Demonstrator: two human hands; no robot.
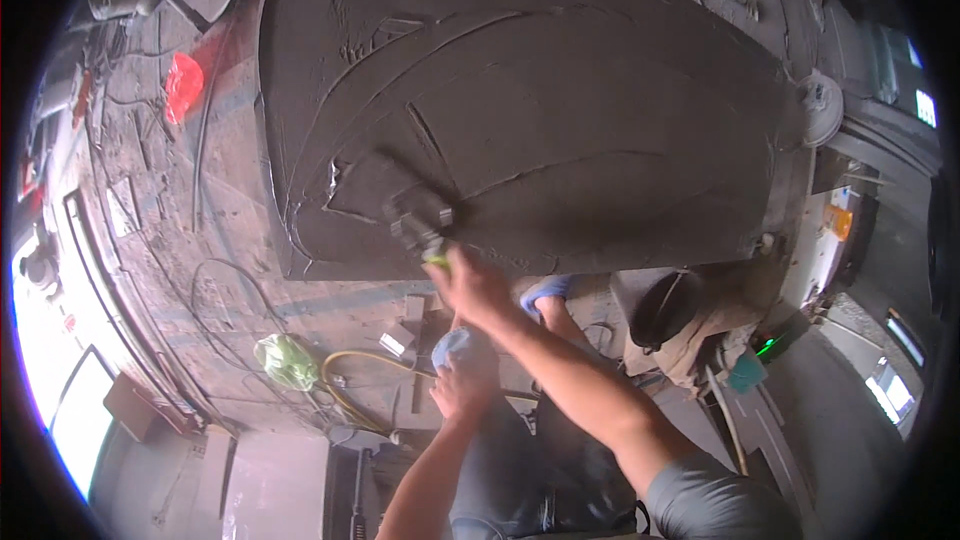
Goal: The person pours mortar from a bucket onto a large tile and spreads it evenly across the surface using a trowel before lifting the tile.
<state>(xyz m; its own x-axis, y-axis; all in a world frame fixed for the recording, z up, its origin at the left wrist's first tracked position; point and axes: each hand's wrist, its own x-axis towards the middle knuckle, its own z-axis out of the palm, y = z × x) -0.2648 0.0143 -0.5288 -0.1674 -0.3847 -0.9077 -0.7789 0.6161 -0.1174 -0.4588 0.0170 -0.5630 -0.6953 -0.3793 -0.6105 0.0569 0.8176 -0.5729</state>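
Observation:
My right hand is closed round the yellow-green handle of a trowel, whose blade is blurred by motion. The trowel lies over a large slab coated in wet, dark grey mortar, near its front left edge. Curved ridges and drag lines mark the coating, and a jagged patch shows left of the trowel. Nearer to me, my left hand rests by my knee with its fingers partly spread, and nothing shows in it. Just beyond it is a light blue slipper. My other foot wears a blue slipper by the slab's edge.
A black bucket stands right of my feet beside crumpled brown paper. Left are a pale green plastic bag, a yellow hose and loose cables on the dusty floor. A red plastic bag lies beyond the slab's left side.

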